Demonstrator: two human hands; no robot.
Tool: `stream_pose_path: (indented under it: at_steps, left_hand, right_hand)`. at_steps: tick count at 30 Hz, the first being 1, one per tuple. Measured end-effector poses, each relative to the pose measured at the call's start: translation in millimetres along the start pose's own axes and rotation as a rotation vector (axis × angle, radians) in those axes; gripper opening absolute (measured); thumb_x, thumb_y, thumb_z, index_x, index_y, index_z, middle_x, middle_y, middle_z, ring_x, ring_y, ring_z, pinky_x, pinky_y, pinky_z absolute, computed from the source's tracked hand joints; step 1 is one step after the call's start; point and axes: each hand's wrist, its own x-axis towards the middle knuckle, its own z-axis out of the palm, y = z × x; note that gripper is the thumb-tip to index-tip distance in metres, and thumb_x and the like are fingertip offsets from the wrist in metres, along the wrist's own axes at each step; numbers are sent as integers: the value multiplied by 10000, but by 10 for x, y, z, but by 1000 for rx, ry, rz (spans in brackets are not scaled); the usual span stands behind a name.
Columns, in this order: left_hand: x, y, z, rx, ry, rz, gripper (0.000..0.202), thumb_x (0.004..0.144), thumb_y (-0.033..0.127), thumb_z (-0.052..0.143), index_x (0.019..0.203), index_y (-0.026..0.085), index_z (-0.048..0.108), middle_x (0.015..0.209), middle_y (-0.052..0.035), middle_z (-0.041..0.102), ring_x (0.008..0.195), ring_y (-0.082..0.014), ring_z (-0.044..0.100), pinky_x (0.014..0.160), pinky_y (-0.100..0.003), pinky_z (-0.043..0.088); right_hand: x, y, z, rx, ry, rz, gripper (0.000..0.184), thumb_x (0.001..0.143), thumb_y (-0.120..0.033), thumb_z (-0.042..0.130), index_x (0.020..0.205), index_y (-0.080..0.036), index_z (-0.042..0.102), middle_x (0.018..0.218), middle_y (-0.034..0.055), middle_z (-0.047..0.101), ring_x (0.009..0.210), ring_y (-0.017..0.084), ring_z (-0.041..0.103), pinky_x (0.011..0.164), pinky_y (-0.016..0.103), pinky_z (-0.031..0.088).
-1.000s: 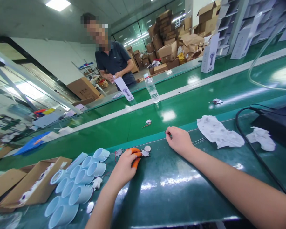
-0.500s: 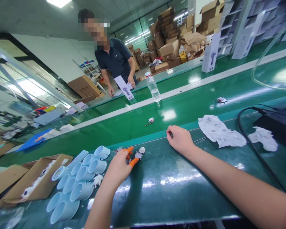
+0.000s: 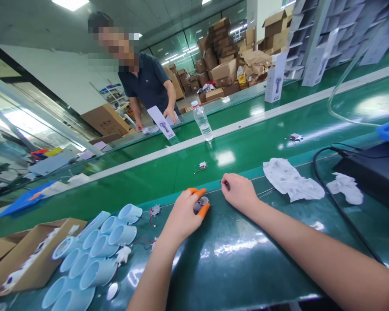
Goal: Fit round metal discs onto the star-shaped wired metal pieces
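My left hand point(image 3: 183, 216), with orange finger cots on its fingertips, sits over a small round metal disc point(image 3: 203, 200) on the dark green mat point(image 3: 246, 263). The cotted fingertips straddle the disc, and a grey part beneath them is partly hidden. My right hand point(image 3: 239, 193) rests just to the right, its fingertips pinched on a thin wire point(image 3: 227, 185). A small spiked metal part with red wires point(image 3: 155, 211) lies left of my left hand. Several light blue plastic cups point(image 3: 97, 255) stand on their sides further left.
A cardboard box point(image 3: 29, 259) sits at the lower left. Crumpled white cloths point(image 3: 291, 179) and a black cable point(image 3: 330, 194) lie to the right. Beyond the mat runs a green conveyor belt point(image 3: 272, 129), with a water bottle point(image 3: 201, 121). A co-worker point(image 3: 145, 82) stands across it.
My left hand has moved right and its orange fingertips now close around the disc. My right hand has barely moved. The co-worker's hands have moved apart onto the far belt.
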Motion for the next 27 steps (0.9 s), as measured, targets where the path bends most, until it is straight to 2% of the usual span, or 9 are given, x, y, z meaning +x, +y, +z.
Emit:
stream_pose_path:
  at_steps: [4,7,9,11,13,16,19,22,27]
  left_hand:
    - [45,-43,123,55,-54,35,288,928,304,607,1177,202,711,1030,-111,643,976,-274,617,883,-440,523]
    - [46,-129,149,-46,-58,35,265,940,330,587,1146,213,708,1022,-103,639,986,-266,612,895,-436,512]
    - [46,-197,134,-165,-70,-26,258,929,357,604,1120,215,702,1021,-93,643,955,-247,619,870,-415,516]
    - [50,-270,111,-318,-80,-133,274,915,388,622,1105,201,687,992,-80,647,872,-216,625,800,-377,521]
    - [55,-340,93,-497,-76,-209,336,912,408,622,1166,190,656,958,-61,641,809,-186,619,746,-338,513]
    - [65,-417,77,-691,-100,-230,457,919,416,617,1329,216,589,972,-42,637,820,-169,615,758,-314,509]
    - [73,-452,62,-716,-157,-248,425,919,439,626,1281,216,645,1041,-65,672,888,-191,622,809,-331,510]
    - [75,-464,54,-713,-176,-263,400,910,469,637,1199,196,684,1111,-92,694,953,-221,632,851,-358,515]
    - [60,-451,71,-641,-186,-235,436,903,466,654,1244,195,647,1078,-88,698,897,-217,646,817,-371,534]
  right_hand:
    - [5,9,0,34,9,3,109,890,-173,552,850,-225,640,870,18,717,790,175,646,655,269,371]
    - [-3,4,35,146,9,6,106,857,-143,578,815,-215,643,830,19,718,769,172,653,681,265,420]
    - [-20,-30,74,307,-18,40,91,844,-149,613,779,-207,639,765,15,708,715,163,656,670,260,461]
    - [-45,-98,104,524,-103,141,97,839,-174,656,752,-200,623,677,3,680,609,148,650,592,245,488]
    - [-71,-192,109,734,-225,306,125,829,-175,692,749,-196,599,595,-21,640,497,135,633,482,222,484]
    - [-99,-324,87,948,-373,495,154,830,-115,696,767,-186,575,516,-43,609,418,131,621,402,197,483]
    - [-105,-383,94,1089,-423,524,151,858,-75,665,781,-172,579,498,-33,629,411,132,629,413,200,521]
    - [-94,-376,143,1185,-417,532,147,879,-74,661,793,-166,586,511,-24,652,417,131,635,432,210,548]
    - [-72,-361,168,1200,-408,540,175,866,-92,718,786,-168,582,499,-30,649,434,127,644,429,188,538]
